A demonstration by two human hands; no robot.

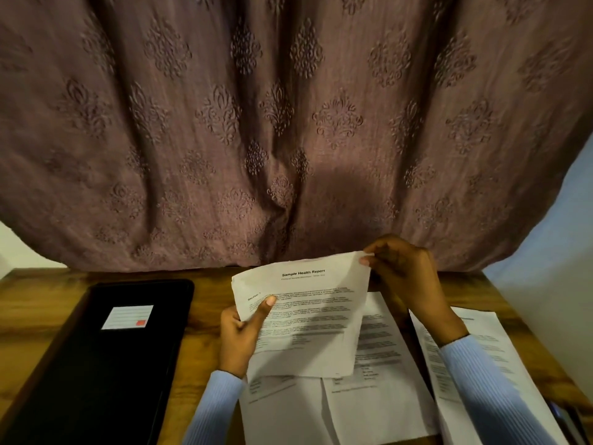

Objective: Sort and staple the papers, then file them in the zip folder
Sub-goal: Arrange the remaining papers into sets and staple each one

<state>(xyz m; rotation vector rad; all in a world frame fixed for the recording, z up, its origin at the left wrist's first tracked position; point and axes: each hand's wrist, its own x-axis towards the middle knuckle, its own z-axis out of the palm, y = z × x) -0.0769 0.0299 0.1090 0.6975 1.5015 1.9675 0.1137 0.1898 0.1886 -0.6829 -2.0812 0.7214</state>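
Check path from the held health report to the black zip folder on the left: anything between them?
Nothing visible between them. The health report is held off the table by the left hand and right hand. Only bare wooden table separates it from the zip folder, which lies flat; whether it is zipped shut cannot be told.

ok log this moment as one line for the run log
stage: sorting | left hand: grips health report sheet | right hand: pinches its top corner | zip folder: closed, left on table
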